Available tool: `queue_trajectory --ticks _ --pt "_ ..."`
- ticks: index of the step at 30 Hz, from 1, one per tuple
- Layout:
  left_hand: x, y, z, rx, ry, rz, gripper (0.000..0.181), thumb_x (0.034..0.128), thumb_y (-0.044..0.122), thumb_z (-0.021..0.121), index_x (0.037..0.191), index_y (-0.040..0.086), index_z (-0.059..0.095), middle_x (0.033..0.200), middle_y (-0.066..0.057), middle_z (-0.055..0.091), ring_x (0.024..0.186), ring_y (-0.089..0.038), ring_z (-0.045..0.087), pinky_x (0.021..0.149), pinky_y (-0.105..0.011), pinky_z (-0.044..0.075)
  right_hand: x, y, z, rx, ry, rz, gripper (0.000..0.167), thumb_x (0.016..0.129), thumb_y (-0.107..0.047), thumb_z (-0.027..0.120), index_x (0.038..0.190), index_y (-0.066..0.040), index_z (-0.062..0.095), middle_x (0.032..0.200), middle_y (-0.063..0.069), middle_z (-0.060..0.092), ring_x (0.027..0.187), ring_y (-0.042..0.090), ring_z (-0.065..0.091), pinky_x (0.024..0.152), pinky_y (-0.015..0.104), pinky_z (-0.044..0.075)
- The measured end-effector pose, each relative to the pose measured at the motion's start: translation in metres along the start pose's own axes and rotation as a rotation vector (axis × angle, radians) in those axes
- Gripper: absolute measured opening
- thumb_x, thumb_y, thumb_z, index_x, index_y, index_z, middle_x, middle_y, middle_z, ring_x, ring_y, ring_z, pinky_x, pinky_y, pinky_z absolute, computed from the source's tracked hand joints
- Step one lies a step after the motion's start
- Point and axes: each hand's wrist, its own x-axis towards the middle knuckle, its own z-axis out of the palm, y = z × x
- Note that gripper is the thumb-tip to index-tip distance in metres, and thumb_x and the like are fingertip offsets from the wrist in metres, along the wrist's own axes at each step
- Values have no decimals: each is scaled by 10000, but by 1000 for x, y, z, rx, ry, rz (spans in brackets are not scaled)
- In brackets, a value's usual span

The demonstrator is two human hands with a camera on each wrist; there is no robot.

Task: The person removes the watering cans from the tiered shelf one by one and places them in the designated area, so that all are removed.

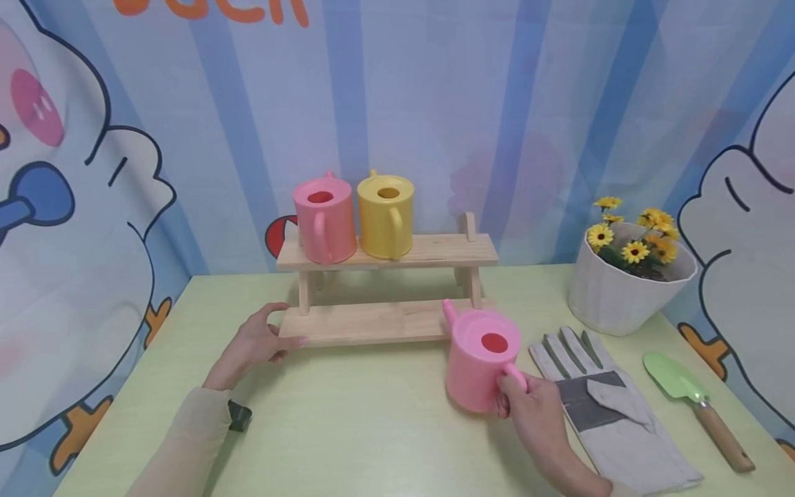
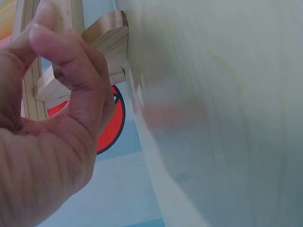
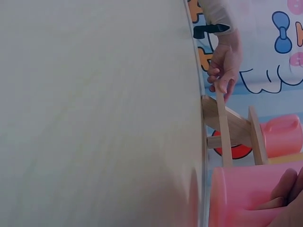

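A two-tier wooden stand (image 1: 373, 323) carries a pink watering can (image 1: 329, 224) and a yellow one (image 1: 397, 214) on the left half of its upper board. At the lower board's left end, my left hand (image 1: 254, 338) grips the edge between thumb and fingers; the left wrist view shows this hand (image 2: 61, 94) close beside the wood. My right hand (image 1: 540, 421) holds a second pink watering can (image 1: 475, 366) by its handle, upright before the lower board's right end, spout toward the stand. In the right wrist view that can (image 3: 241, 189) partly hides the stand.
At the back right stands a white pot (image 1: 609, 297) with yellow flowers. A grey-and-white glove (image 1: 627, 442) lies right of my right hand, and a green trowel with a wooden handle (image 1: 720, 435) lies beyond it. A patterned cloth (image 1: 422, 103) hangs behind the table.
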Motion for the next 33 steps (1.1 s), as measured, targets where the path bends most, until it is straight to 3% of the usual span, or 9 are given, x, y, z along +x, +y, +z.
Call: queue_trajectory --ticks 12,33 --pt "1 0 0 1 -1 -7 984 944 311 877 1685 78 273 839 -52 622 672 -172 582 719 -331 490 -2 10 3 22 -1 -5 316 1028 -38 567 744 48 675 566 -5 568 554 112 520 552 214 373" --pt "2 0 0 -13 -6 0 968 947 279 874 1680 63 280 858 -59 641 658 -165 582 697 -319 508 -4 18 1 -38 -15 30 320 1041 -66 546 759 24 666 614 2 570 595 125 504 564 229 365"
